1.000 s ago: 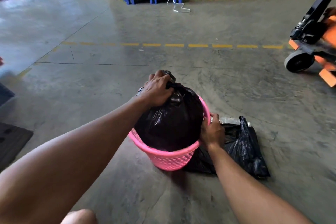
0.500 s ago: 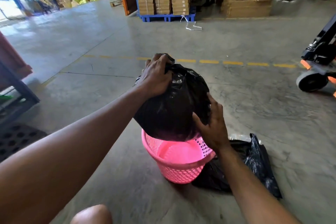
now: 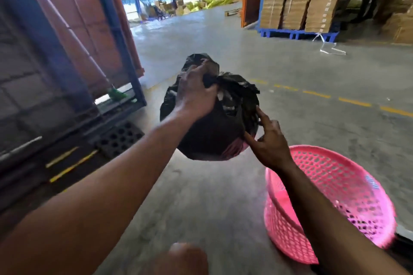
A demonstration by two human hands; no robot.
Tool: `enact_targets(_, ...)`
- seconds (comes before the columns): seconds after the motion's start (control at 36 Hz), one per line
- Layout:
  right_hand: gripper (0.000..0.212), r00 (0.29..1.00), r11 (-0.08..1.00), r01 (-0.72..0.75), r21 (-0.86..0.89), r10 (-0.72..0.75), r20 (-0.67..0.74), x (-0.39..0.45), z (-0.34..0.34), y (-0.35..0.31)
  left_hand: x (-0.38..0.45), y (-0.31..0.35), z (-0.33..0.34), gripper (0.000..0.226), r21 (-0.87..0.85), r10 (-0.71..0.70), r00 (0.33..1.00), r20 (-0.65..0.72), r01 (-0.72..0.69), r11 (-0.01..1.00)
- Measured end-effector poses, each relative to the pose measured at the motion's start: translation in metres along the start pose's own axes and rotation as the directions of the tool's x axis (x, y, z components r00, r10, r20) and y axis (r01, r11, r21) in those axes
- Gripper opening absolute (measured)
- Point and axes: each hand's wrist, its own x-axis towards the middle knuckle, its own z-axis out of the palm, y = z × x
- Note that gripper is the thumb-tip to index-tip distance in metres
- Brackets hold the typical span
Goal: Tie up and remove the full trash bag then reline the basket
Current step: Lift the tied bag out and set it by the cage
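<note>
A full black trash bag hangs in the air above the concrete floor, its top knotted. My left hand is shut on the knotted neck and carries it. My right hand has its fingers spread and touches the bag's lower right side. The pink mesh basket stands on the floor at the lower right, tilted, with nothing in it. A dark edge of the spare black bag shows behind the basket at the right border.
A blue metal rack with reddish panels stands close on the left, with a black perforated mat at its foot. Stacked cartons on a blue pallet are at the back right. A yellow dashed line crosses the floor.
The bag has come fully out of the basket and moved left and up. My view has swung left toward the rack. My right hand has slipped from the bag's side to its lower edge.
</note>
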Motion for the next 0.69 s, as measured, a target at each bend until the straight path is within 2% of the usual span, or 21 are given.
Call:
enact_targets(0.06, 0.064, 0.980, 0.974, -0.127, 0.186, 0.094, 0.177, 0.004, 0.041, -0.020, -0.012, -0.045, -0.017, 0.015, -0.008, -0.125, 0.991, -0.040, 0.125, 0.992)
enact_targets(0.11, 0.046, 0.901, 0.876, -0.349, 0.332, 0.217, 0.376, 0.003, 0.077, -0.037, -0.027, -0.086, -0.029, 0.018, -0.042, -0.219, 0.972, -0.084, 0.216, 0.975)
enact_targets(0.14, 0.044, 0.863, 0.835, -0.419, 0.358, 0.242, 0.443, 0.001, 0.100, -0.045, -0.037, -0.108, -0.037, 0.018, -0.051, -0.265, 0.959, -0.101, 0.261, 0.964)
enact_targets(0.19, 0.061, 0.819, 0.811, -0.462, 0.360, 0.234, 0.524, -0.008, 0.136, -0.061, -0.059, -0.141, -0.046, 0.014, -0.063, -0.340, 0.933, -0.120, 0.335, 0.940)
enact_targets(0.25, 0.070, 0.790, 0.819, -0.474, 0.321, 0.235, 0.566, -0.019, 0.181, -0.074, -0.082, -0.175, -0.058, 0.010, -0.067, -0.416, 0.896, -0.154, 0.410, 0.910)
enact_targets(0.36, 0.069, 0.752, 0.822, -0.501, 0.270, 0.259, 0.607, -0.044, 0.243, -0.072, -0.127, -0.223, -0.074, 0.010, -0.063, -0.500, 0.847, -0.182, 0.497, 0.865)
enact_targets(0.5, 0.074, 0.705, 0.840, -0.502, 0.205, 0.261, 0.659, -0.061, 0.301, -0.062, -0.157, -0.276, -0.080, 0.015, -0.032, -0.547, 0.808, -0.218, 0.554, 0.832)
enact_targets(0.69, 0.091, 0.668, 0.848, -0.495, 0.187, 0.235, 0.706, -0.050, 0.382, -0.064, -0.157, -0.352, -0.092, 0.014, 0.056, -0.562, 0.779, -0.278, 0.597, 0.800)
